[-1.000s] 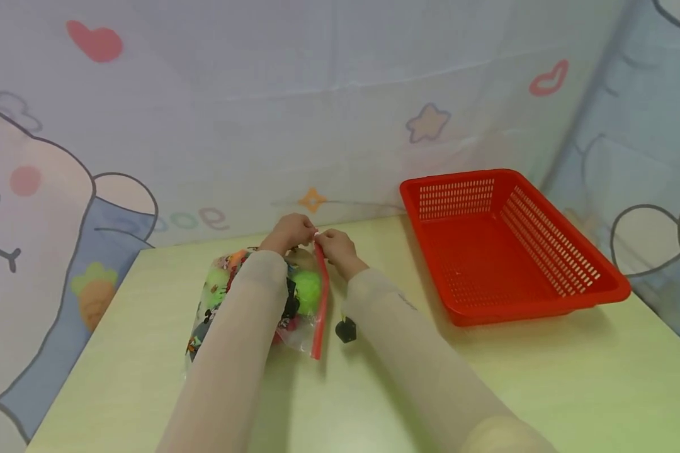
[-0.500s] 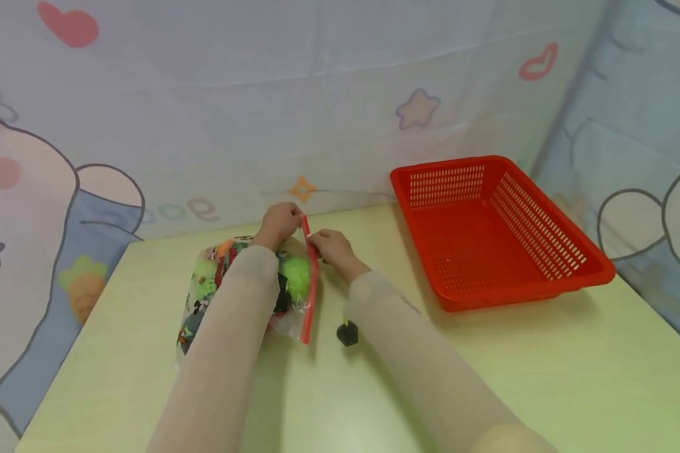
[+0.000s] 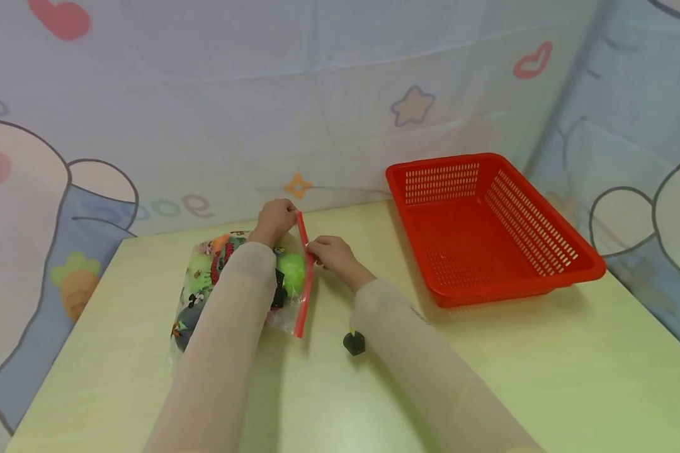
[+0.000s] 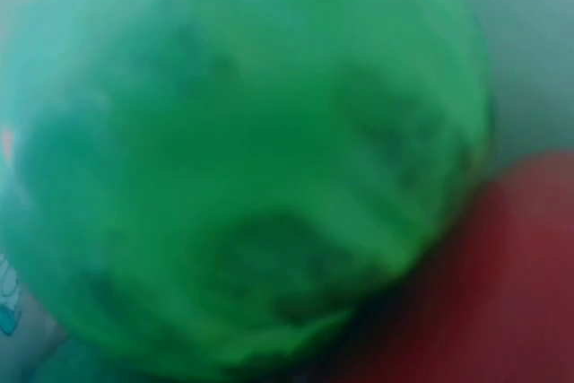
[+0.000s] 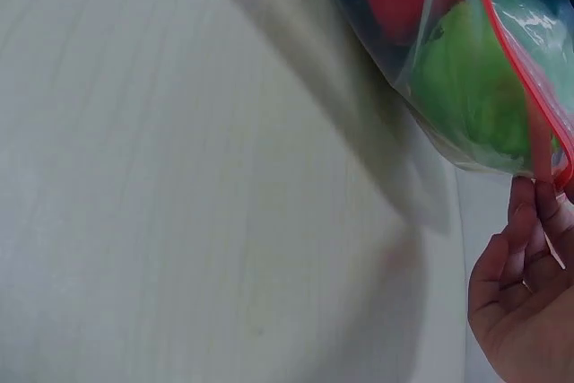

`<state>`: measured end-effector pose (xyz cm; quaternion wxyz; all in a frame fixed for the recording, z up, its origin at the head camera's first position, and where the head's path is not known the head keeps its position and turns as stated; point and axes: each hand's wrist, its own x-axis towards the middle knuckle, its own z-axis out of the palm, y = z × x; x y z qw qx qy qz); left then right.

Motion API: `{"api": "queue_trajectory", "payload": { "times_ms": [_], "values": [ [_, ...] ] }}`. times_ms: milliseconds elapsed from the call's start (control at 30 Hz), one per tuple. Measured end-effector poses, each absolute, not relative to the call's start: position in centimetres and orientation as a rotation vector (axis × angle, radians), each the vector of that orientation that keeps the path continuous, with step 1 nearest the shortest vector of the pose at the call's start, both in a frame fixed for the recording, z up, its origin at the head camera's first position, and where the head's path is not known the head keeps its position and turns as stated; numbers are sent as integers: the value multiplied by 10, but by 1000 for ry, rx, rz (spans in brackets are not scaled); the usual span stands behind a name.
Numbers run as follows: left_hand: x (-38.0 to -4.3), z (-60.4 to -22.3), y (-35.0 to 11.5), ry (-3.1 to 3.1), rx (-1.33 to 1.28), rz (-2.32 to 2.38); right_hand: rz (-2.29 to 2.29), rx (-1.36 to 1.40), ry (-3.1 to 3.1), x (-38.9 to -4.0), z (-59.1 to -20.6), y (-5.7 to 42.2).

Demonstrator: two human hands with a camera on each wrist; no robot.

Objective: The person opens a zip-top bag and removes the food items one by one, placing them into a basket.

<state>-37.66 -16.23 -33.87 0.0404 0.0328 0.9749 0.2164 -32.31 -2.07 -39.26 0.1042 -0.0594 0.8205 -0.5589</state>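
In the head view, a clear zip bag (image 3: 204, 280) printed with cartoon figures lies on the table, packed with bright green, orange and dark things. A red zip strip (image 3: 301, 314) runs along its right edge. My left hand (image 3: 276, 220) grips the far end of that strip. Farther down it, my right hand (image 3: 334, 255) pinches the strip at a small white spot. Close up and blurred, a round green thing (image 4: 251, 150) fills the left wrist view beside something red (image 4: 493, 284). The right wrist view has fingers (image 5: 520, 221) pinching the bag's edge below a green ball (image 5: 475, 78).
A red plastic basket (image 3: 464, 245) with slotted walls stands on the table (image 3: 515, 371) to the right of the bag. A small black piece (image 3: 354, 343) with a yellow tip shows beside the right sleeve. A printed cloth (image 3: 232, 113) hangs behind the table.
My right hand has slid along the red strip toward the near side, away from the left hand, which keeps hold of the far end. The head view has shifted slightly.
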Motion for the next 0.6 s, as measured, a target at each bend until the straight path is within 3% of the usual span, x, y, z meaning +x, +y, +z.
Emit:
{"api": "queue_trajectory", "payload": {
  "times_ms": [600],
  "values": [
    [-381, -343, -161, 3002, 101, 643, -1699, -251, 2375, -291, -397, -13]
  ]
}}
